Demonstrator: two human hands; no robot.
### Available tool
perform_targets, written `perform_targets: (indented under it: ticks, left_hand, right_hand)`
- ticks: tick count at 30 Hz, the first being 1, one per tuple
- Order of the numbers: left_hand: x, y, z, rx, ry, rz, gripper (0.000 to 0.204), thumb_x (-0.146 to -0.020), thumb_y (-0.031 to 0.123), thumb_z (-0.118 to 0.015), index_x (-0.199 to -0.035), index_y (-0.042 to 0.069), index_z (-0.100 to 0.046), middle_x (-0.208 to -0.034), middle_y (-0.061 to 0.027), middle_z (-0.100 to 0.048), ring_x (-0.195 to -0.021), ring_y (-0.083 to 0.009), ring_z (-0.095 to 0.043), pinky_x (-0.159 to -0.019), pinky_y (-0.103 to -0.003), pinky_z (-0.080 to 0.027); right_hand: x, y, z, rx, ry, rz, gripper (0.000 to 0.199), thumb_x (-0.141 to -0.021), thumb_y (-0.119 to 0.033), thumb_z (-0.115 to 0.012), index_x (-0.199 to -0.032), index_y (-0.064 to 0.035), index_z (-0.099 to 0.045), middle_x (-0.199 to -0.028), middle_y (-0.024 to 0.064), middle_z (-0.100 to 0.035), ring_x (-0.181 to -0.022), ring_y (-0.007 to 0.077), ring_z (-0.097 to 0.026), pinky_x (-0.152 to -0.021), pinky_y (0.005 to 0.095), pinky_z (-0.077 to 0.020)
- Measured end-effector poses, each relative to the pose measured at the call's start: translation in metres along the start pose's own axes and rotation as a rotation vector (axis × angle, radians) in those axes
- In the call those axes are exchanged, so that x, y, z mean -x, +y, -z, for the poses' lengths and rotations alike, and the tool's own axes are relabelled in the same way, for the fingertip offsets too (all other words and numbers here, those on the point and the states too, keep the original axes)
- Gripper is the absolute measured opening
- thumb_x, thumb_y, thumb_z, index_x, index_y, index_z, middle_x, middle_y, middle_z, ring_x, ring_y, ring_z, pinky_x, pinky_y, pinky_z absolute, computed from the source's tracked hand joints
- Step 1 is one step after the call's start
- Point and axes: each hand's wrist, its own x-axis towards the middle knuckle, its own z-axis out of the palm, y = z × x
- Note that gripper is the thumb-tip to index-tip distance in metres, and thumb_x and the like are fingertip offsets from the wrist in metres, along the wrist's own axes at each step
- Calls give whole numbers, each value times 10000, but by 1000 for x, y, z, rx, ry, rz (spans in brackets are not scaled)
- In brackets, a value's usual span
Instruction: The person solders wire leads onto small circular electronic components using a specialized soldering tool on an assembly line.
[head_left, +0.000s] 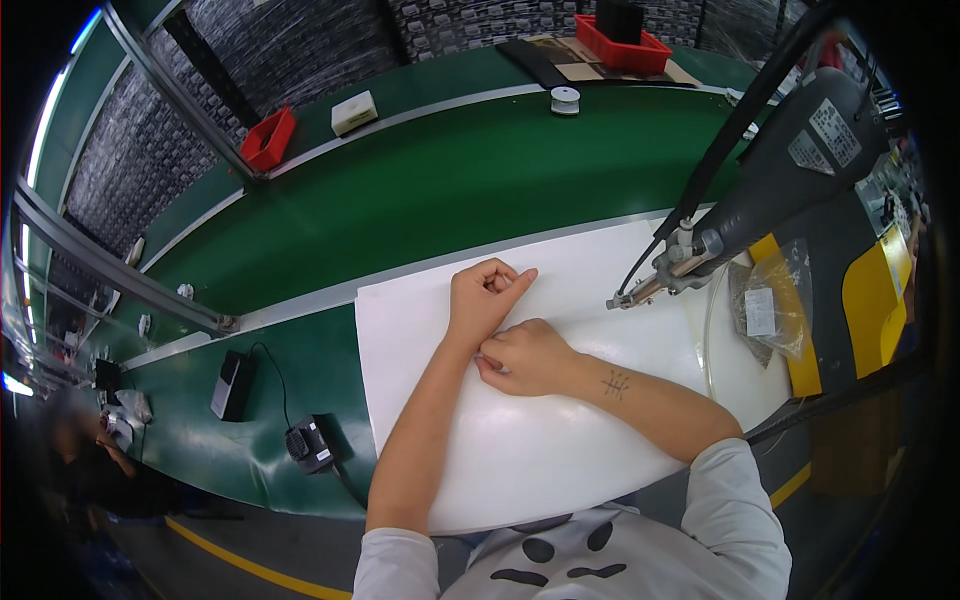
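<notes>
My left hand (488, 297) is raised above a white sheet (420, 330) on the bench, its fingers curled in and its thumb pointing right. Nothing shows inside it. Just below, my right hand (530, 358) is closed too, its knuckles up and its curled fingers against my left wrist. I see no object in it, though its palm is hidden. To the right of both hands, a dark grey machine head (790, 160) reaches down with a metal nozzle (640, 292) over the sheet.
A clear plastic bag (775, 305) lies right of the nozzle. Two small black devices (232, 385) with cables are on the green bench at left. Beyond runs a green belt (400, 190), with a white spool (565, 100) and red bins (622, 48) along its far side. Someone sits far left.
</notes>
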Motion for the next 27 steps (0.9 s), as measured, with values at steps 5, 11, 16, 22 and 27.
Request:
perform_targets:
  ticks: [5,11,16,22,27]
  left_hand:
    - [2,-2,2,94,16,-11,171,-833,93,-785,-1000,57,-771,-630,92,-463,-590,-14,-372,-533,-201,-305]
    - [0,-10,2,5,2,-33,148,-819,31,-730,-952,68,-782,-593,83,-407,-549,-28,-345,-501,-219,-291]
    - [0,-11,3,13,-3,-19,115,-813,27,-734,-913,68,-774,-588,79,-405,-548,-26,-342,-499,-220,-287]
    - [0,-6,1,-5,19,-59,69,-829,47,-753,-894,65,-766,-578,83,-396,-542,-28,-327,-495,-223,-276]
    - [2,-5,2,0,24,-49,62,-833,56,-761,-894,68,-765,-572,86,-387,-539,-27,-316,-493,-225,-270]
  right_hand:
    - [1,0,-2,10,73,52,259,-825,-160,-698,-638,-113,-524,-549,39,-577,-472,277,-577,-479,412,-462]
    - [1,3,-6,-8,89,69,251,-827,-161,-698,-642,-108,-535,-553,41,-581,-476,272,-577,-473,400,-457]
    - [1,-2,0,4,0,13,230,-856,-210,-645,-672,-85,-586,-617,73,-621,-545,299,-631,-557,442,-517]
    - [2,2,-5,12,98,70,247,-828,-167,-697,-646,-109,-541,-552,37,-581,-470,268,-575,-482,405,-460]
    - [2,1,-5,17,85,60,252,-827,-166,-698,-642,-110,-536,-551,35,-578,-469,269,-572,-475,403,-455]
